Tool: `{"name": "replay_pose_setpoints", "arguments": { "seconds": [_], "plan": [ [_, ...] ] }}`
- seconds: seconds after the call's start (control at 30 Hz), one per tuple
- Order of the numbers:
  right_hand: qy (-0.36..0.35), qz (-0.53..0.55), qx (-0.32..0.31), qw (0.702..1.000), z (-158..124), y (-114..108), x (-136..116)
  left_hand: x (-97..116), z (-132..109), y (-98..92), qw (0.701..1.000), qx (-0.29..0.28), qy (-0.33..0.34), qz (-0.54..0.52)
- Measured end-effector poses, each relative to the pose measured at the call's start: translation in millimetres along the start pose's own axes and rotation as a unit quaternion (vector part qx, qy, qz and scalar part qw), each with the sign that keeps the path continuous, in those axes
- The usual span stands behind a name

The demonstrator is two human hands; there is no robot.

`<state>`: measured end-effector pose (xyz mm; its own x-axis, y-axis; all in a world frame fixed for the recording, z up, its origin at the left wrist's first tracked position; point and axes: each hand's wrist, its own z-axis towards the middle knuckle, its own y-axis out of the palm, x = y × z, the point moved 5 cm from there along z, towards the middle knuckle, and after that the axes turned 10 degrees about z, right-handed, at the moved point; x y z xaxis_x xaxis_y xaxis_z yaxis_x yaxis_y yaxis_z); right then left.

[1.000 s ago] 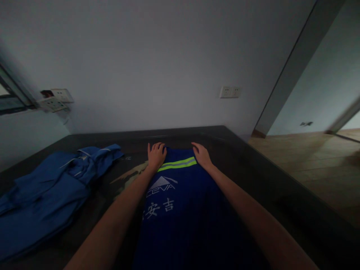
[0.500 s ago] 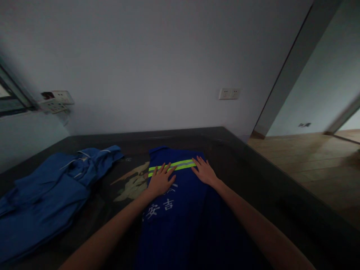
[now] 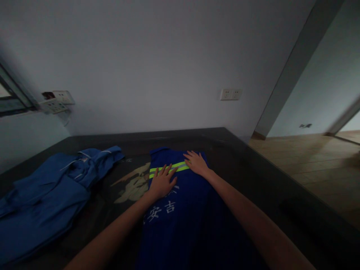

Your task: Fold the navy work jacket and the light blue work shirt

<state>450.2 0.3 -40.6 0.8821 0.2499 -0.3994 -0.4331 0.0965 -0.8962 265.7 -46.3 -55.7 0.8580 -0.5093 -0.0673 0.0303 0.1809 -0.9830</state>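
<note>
A dark blue work jacket (image 3: 180, 202) lies folded lengthwise on the dark table, its collar end away from me. Across it runs a yellow-green and grey reflective strip (image 3: 181, 166), with white printed characters nearer to me. My left hand (image 3: 163, 182) rests flat on the cloth at the left, fingers spread and fingertips on the strip. On the upper right part of the jacket lies my right hand (image 3: 196, 162), palm down with fingers extended, covering the strip's right end. Neither hand grasps the fabric. Lower parts of the jacket fade into shadow.
To the left a lighter blue garment with white piping (image 3: 56, 187) lies rumpled on the table (image 3: 239, 165). A pale printed picture (image 3: 133, 185) shows on the tabletop between the garments. The wall with a double socket (image 3: 231, 94) stands behind; wooden floor (image 3: 303, 161) is at right.
My right hand has slid left and slightly away from me across the jacket's upper part. The left hand stays in nearly the same place on the cloth.
</note>
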Motion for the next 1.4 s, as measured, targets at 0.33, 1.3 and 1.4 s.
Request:
{"name": "replay_pose_setpoints", "arguments": {
  "seconds": [0.33,1.3,1.4],
  "plan": [
    [-0.020,0.010,-0.023,1.000,5.4,22.2,21.5,-1.4,0.0,2.0,1.000,0.018,-0.002,-0.010],
    [-0.157,0.045,-0.106,0.981,-159.9,-8.8,-35.1,48.7,-103.9,-37.2,0.986,0.013,0.167,-0.015],
    [-0.165,0.045,-0.092,0.981,-161.6,-13.4,-38.3,50.7,-111.2,-47.7,0.984,0.046,0.170,-0.023]
  ]
}}
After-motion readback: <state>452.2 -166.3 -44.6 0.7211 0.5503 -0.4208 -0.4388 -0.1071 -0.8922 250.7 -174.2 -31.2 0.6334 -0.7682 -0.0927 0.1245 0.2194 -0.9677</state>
